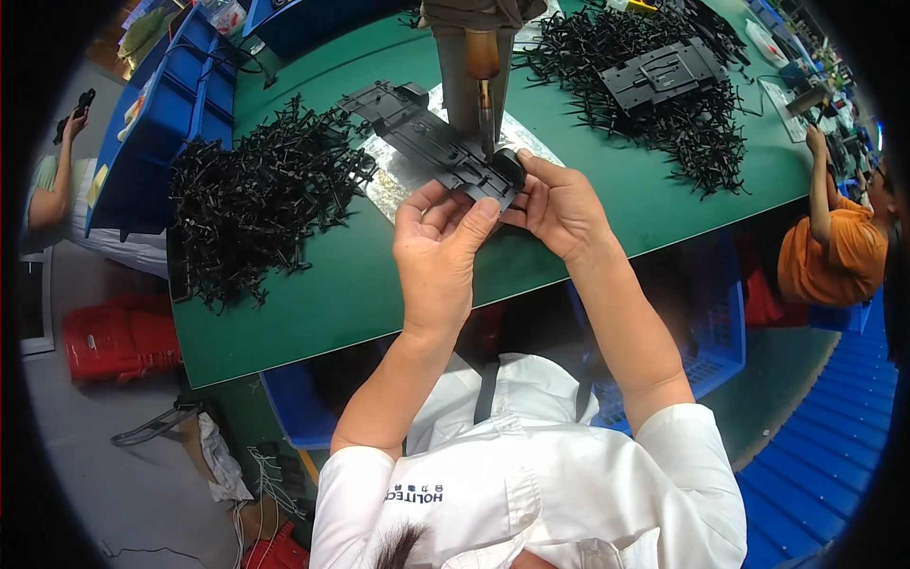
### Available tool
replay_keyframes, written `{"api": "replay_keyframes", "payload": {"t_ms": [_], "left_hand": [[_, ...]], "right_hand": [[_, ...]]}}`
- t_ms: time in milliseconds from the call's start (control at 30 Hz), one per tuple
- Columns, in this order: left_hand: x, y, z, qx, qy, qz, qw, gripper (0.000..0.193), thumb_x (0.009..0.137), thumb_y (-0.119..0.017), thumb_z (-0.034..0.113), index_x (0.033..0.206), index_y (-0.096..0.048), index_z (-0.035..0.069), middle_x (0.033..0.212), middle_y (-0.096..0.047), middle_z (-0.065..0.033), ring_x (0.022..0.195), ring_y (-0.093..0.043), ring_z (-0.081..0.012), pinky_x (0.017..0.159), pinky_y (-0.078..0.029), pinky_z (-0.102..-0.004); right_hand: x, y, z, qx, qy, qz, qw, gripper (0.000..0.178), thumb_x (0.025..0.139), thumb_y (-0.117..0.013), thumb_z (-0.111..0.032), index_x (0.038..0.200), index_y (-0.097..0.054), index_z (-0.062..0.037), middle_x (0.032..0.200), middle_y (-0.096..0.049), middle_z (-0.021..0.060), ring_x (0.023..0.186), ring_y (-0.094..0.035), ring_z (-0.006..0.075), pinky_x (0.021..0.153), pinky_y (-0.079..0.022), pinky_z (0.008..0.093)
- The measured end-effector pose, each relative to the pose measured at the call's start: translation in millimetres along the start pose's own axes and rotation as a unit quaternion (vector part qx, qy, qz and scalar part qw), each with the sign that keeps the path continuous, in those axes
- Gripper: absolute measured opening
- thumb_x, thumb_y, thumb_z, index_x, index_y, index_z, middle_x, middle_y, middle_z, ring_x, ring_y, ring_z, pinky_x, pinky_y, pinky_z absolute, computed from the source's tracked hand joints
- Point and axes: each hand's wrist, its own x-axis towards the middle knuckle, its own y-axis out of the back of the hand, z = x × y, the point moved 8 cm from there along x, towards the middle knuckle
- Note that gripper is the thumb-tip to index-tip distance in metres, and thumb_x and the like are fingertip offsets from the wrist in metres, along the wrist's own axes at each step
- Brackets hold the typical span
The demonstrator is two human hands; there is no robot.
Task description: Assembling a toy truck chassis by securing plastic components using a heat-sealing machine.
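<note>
A green tabletop [284, 332] runs across the view, its near edge bending up toward the right. Its surface looks smooth, with a soft sheen. 2 loose heaps of small, thin black parts lie on it: the left heap [256, 199] reaches close to the left edge, a few pieces straggling at its fringe, and the right heap [706, 142] sits farther back. Between these 2 lies 1 silvery sheet [387, 180], partly hidden from view. Toward the right end, near the right heap, rests 1 pale plate [779, 102].
</note>
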Motion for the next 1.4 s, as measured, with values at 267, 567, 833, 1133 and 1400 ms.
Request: {"api": "replay_keyframes", "payload": {"t_ms": [267, 567, 833, 1133, 1400], "left_hand": [[-3, -1, 0, -0.002, 0.014, -0.007, 1.000, 0.052, 0.076, -0.070, -0.001, 0.115, -0.035, -0.008, 0.107, -0.052, -0.0187, 0.097, -0.054, -0.0184, 0.086, -0.047, -0.0280], [-15, 16, -7, -0.024, 0.049, 0.001, 0.998, 0.052, 0.078, -0.066, -0.002, 0.117, -0.033, -0.010, 0.108, -0.052, -0.0190, 0.098, -0.055, -0.0182, 0.085, -0.047, -0.0269], [-44, 44, 4, -0.003, 0.047, -0.007, 0.999, 0.051, 0.079, -0.064, -0.002, 0.120, -0.035, -0.008, 0.111, -0.052, -0.0180, 0.096, -0.056, -0.0168, 0.083, -0.048, -0.0246], [-66, 70, 7, -0.008, 0.062, -0.025, 0.998, 0.045, 0.080, -0.062, 0.003, 0.119, -0.040, -0.002, 0.112, -0.055, -0.0144, 0.101, -0.056, -0.0188, 0.089, -0.047, -0.0309], [-75, 75, 7, -0.021, 0.068, -0.021, 0.997, 0.045, 0.080, -0.063, 0.005, 0.119, -0.040, -0.001, 0.110, -0.056, -0.0133, 0.099, -0.057, -0.0167, 0.087, -0.049, -0.0294]], "right_hand": [[-4, 5, 0, -0.004, 0.008, -0.004, 1.000, 0.022, 0.091, -0.052, -0.022, 0.101, -0.057, -0.0032, 0.089, -0.065, 0.0081, 0.081, -0.063, 0.0177, 0.073, -0.054, 0.0372], [-18, 6, 7, -0.040, 0.014, 0.012, 0.999, 0.019, 0.090, -0.052, -0.020, 0.098, -0.057, -0.0038, 0.089, -0.064, 0.0084, 0.081, -0.063, 0.0166, 0.073, -0.055, 0.0350], [-46, -10, 30, -0.062, 0.040, -0.040, 0.996, 0.026, 0.089, -0.055, -0.021, 0.106, -0.053, -0.0011, 0.096, -0.061, 0.0066, 0.084, -0.061, 0.0136, 0.076, -0.051, 0.0309], [-64, -21, 49, -0.101, 0.092, -0.066, 0.988, 0.037, 0.088, -0.056, -0.021, 0.115, -0.048, 0.0034, 0.097, -0.060, 0.0068, 0.085, -0.059, 0.0118, 0.074, -0.051, 0.0282], [-70, -23, 58, -0.086, 0.110, -0.074, 0.987, 0.038, 0.087, -0.058, -0.019, 0.115, -0.048, 0.0045, 0.094, -0.061, 0.0070, 0.082, -0.059, 0.0107, 0.069, -0.050, 0.0260]]}}
